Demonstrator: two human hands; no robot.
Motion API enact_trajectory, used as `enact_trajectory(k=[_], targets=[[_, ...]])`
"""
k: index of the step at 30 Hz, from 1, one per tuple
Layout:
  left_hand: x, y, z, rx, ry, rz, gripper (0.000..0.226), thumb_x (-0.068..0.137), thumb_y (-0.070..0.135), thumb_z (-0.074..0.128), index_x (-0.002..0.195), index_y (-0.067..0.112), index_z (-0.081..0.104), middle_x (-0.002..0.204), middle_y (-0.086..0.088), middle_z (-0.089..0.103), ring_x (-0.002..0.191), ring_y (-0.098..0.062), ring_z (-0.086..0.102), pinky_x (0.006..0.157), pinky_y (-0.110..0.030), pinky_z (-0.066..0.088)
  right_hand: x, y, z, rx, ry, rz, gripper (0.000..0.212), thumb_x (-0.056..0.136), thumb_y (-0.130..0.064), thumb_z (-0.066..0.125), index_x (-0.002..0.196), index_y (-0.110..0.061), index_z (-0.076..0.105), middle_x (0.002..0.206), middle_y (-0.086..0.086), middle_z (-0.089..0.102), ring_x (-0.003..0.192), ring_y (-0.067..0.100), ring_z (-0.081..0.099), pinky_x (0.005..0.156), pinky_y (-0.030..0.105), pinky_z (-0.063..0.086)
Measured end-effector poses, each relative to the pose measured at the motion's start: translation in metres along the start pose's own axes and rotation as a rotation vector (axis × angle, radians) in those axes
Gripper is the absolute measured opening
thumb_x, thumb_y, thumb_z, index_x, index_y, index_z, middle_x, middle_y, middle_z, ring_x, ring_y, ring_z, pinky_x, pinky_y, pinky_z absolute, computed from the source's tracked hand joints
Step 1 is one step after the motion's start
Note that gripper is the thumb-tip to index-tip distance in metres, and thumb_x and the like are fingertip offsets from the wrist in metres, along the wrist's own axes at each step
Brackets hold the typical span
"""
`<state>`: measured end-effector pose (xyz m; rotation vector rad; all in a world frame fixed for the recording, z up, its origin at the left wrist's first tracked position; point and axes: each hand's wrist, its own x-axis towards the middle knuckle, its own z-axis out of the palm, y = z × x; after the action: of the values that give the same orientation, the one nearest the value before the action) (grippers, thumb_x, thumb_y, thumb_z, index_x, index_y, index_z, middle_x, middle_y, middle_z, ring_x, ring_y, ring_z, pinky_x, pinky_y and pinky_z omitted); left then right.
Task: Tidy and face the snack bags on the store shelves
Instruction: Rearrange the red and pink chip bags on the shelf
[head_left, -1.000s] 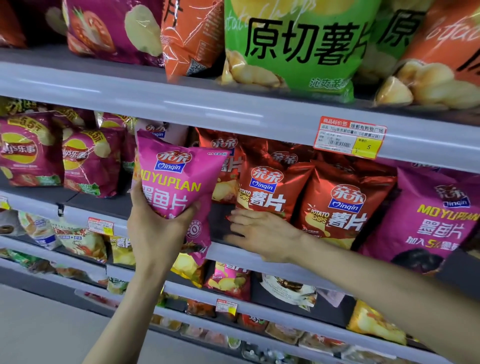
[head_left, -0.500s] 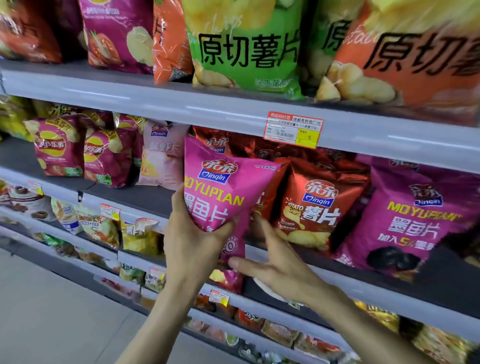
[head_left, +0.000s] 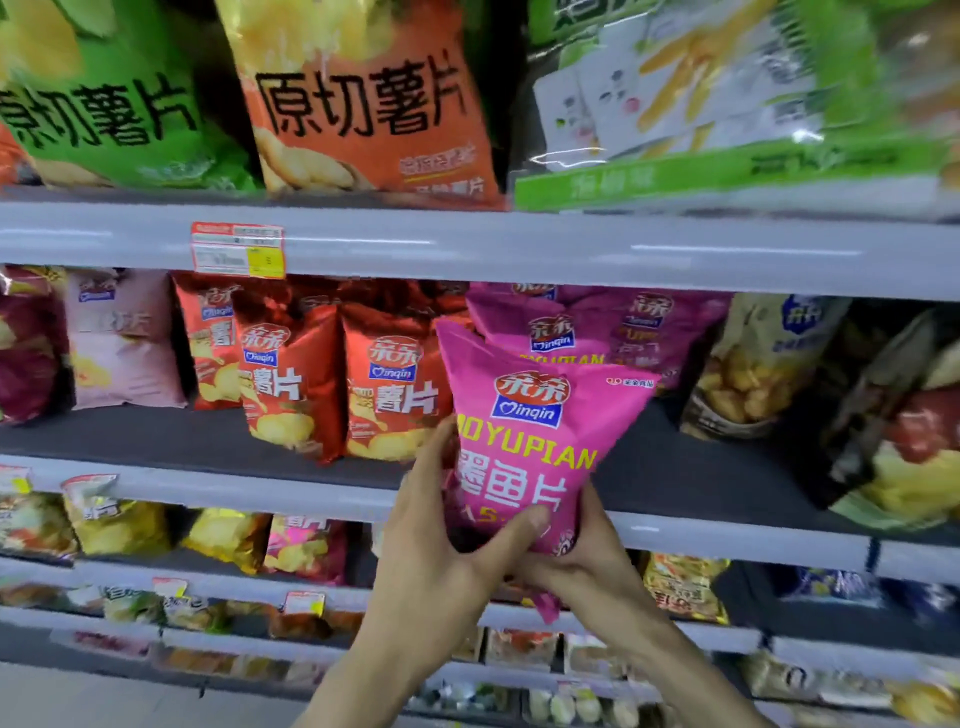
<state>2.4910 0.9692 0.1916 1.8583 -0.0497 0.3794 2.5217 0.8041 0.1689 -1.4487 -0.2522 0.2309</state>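
Held glossy bright pink snack bag (head_left: 545, 447) upright at centre frame, just above the front lip of the grey metal middle shelf (head_left: 208, 486). Gripped its lower left with left hand (head_left: 441, 551), thumb across the front. Cupped its bottom right corner with right hand (head_left: 592, 566), fingers curled round it. Noted matching pink bags (head_left: 597, 332) directly behind, shiny red potato-chip bags (head_left: 384, 384) just left.
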Motion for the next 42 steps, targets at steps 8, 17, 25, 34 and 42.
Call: enact_trajectory(k=[8, 17, 25, 34, 42], targets=[[0.009, 0.016, 0.097, -0.164, -0.265, -0.06, 0.076, 0.089, 0.051, 0.079, 0.154, 0.042, 0.039, 0.138, 0.031, 0.063, 0.128, 0.006, 0.06, 0.098, -0.021, 0.054, -0.023, -0.001, -0.124, -0.078, 0.159, 0.003, 0.083, 0.069, -0.022, 0.092, 0.14, -0.026, 0.05, 0.124, -0.002, 0.075, 0.114, 0.019, 0.072, 0.084, 0.032, 0.061], [0.034, 0.004, 0.169, -0.081, -0.264, -0.051, 0.079, 0.09, 0.065, 0.071, 0.156, 0.04, 0.037, 0.144, 0.017, 0.062, 0.132, -0.002, 0.059, 0.113, -0.044, 0.05, -0.008, -0.017, -0.191, -0.126, 0.237, -0.009, 0.079, 0.07, -0.031, 0.096, 0.138, -0.027, 0.055, 0.112, -0.002, 0.079, 0.099, 0.022, 0.077, 0.079, 0.041, 0.064], [0.067, -0.012, 0.198, 0.108, -0.133, -0.049, 0.082, 0.092, 0.074, 0.055, 0.162, 0.04, 0.028, 0.146, 0.013, 0.06, 0.139, -0.01, 0.053, 0.113, -0.047, 0.048, 0.04, -0.008, -0.211, -0.174, 0.17, -0.012, 0.065, 0.076, -0.036, 0.087, 0.135, -0.032, 0.059, 0.115, -0.007, 0.079, 0.107, 0.014, 0.075, 0.091, 0.033, 0.061], [0.066, -0.029, 0.198, 0.224, -0.099, -0.068, 0.07, 0.104, 0.046, 0.062, 0.163, 0.03, 0.028, 0.145, 0.005, 0.062, 0.131, -0.017, 0.061, 0.109, -0.047, 0.052, 0.055, 0.013, -0.213, -0.288, 0.229, -0.01, 0.085, 0.072, -0.058, 0.09, 0.144, -0.031, 0.054, 0.124, -0.013, 0.074, 0.114, 0.01, 0.071, 0.098, 0.048, 0.059], [0.063, -0.021, 0.19, 0.339, -0.159, -0.053, 0.075, 0.103, 0.034, 0.067, 0.165, 0.021, 0.026, 0.15, -0.002, 0.058, 0.134, -0.025, 0.058, 0.108, -0.047, 0.051, 0.042, 0.003, -0.202, -0.544, 0.302, 0.036, 0.081, 0.087, -0.062, 0.074, 0.155, -0.039, 0.037, 0.134, -0.014, 0.067, 0.125, 0.012, 0.061, 0.103, 0.036, 0.049]])
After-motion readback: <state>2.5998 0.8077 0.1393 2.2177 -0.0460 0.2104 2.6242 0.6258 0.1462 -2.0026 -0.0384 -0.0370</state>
